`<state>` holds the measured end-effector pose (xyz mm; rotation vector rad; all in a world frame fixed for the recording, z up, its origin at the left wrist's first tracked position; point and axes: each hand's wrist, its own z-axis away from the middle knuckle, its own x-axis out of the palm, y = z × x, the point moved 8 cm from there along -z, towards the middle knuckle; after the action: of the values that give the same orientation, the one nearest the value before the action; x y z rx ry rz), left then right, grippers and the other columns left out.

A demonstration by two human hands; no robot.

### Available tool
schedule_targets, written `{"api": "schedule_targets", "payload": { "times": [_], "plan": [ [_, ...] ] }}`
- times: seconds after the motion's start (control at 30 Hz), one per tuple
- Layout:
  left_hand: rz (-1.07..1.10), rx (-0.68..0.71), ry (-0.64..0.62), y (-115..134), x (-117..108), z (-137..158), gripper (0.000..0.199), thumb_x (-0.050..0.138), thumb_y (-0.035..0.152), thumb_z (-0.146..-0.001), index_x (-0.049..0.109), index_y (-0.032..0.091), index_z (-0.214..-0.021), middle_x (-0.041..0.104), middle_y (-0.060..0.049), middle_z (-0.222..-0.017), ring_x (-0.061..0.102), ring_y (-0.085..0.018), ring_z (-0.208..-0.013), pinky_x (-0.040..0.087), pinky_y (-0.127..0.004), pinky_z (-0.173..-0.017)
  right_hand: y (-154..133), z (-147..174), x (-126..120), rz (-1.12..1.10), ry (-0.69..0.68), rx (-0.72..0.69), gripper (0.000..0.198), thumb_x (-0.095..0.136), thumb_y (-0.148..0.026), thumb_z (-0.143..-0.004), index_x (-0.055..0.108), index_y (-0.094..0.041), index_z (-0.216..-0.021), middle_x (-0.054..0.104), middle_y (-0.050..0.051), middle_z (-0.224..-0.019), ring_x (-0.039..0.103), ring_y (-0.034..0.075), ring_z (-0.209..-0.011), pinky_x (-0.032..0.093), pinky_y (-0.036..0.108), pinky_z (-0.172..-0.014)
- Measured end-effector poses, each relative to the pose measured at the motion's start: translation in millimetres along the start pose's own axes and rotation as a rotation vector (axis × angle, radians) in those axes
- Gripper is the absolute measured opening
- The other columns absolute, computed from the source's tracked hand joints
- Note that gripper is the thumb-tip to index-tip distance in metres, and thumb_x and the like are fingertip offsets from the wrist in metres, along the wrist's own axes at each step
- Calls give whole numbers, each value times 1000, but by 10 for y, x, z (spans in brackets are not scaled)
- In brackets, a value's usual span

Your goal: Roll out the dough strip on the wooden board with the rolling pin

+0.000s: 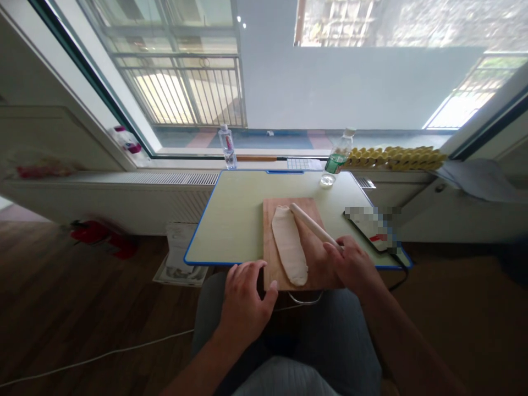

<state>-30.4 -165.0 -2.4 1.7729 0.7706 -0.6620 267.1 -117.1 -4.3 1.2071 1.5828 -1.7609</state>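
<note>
A long oval of rolled-out dough [290, 245] lies flat on a wooden cutting board [319, 275], which overhangs the near edge of a small table [235, 220]. My right hand [352, 264] grips the near end of a pale rolling pin [311, 223], which slants across the board to the right of the dough, its far end close to the dough's top edge. At the board's lower left corner is my left hand [249, 289], with thumb and fingers spread apart and nothing held between them.
A phone-like device [367, 225], partly blurred out, lies on the table's right side with a cable. A green-labelled bottle [336, 159] stands at the back right. Another bottle [227, 147], yellow egg trays [396, 158] and a fire extinguisher [103, 236] are around.
</note>
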Motion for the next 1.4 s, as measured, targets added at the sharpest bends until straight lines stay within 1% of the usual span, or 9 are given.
{"api": "schedule_targets", "payload": {
  "times": [0.23,0.4,0.57,0.83,0.9,1.0,1.1,1.23,1.4],
  "plan": [
    [-85,22,0,-75,2,-734,29,65,37,-95,71,26,-121,79,-10,-124,69,-34,-120,50,-51,-112,59,-138,-28,-232,-18,-91,39,53,-61,-95,65,-24,-100,74,11,-102,69,29,-96,52,39,-83],
    [-198,53,-69,-3,283,-1216,23,67,30,-92,78,23,-111,77,-14,-134,64,-38,-131,45,-56,-118,-180,-342,-74,-273,-46,-177,39,56,-59,-95,67,-23,-105,73,10,-109,68,27,-99,50,37,-84],
    [-142,78,-80,31,457,-1251,34,63,18,-87,80,25,-116,77,-11,-134,64,-35,-131,44,-54,-121,-203,-516,-58,-308,-73,-174,34,56,-54,-97,66,-23,-102,73,9,-104,68,26,-97,51,36,-85],
    [-50,90,-127,91,485,-1057,41,81,33,-81,78,29,-121,75,-9,-134,62,-36,-132,44,-56,-122,-260,-682,84,-294,-122,-279,29,60,-51,-99,69,-24,-106,75,8,-110,69,27,-106,52,38,-94],
    [-19,101,-121,106,411,-1040,34,81,35,-83,78,29,-116,75,-9,-132,63,-36,-130,45,-54,-120,-335,-709,124,-279,-144,-377,24,62,-48,-101,70,-25,-106,75,8,-116,67,28,-113,51,40,-101],
    [35,101,20,66,146,-1153,15,71,33,-92,75,27,-105,76,-8,-120,66,-32,-122,48,-48,-115,-432,-743,179,-225,-160,-532,18,68,-44,-100,73,-27,-106,74,8,-126,63,29,-122,50,44,-109],
    [-6,71,141,-44,-14,-1406,16,61,33,-98,72,25,-107,75,-9,-117,65,-31,-120,47,-47,-114,-498,-771,225,-113,-160,-624,21,74,-42,-98,76,-29,-114,73,8,-136,59,31,-132,46,49,-115],
    [-112,88,-23,-131,302,-1712,30,59,38,-103,72,24,-125,73,-11,-138,59,-34,-135,39,-49,-122,-590,-776,278,74,-138,-570,20,69,-41,-101,74,-28,-115,73,8,-137,58,32,-133,41,51,-117],
    [-204,117,-158,-66,597,-1687,44,47,38,-108,70,22,-142,64,-12,-159,48,-39,-152,27,-63,-129,-730,-828,354,213,-2,-382,34,42,-41,-112,70,-24,-105,76,12,-119,59,31,-121,41,45,-110]
  ]
}}
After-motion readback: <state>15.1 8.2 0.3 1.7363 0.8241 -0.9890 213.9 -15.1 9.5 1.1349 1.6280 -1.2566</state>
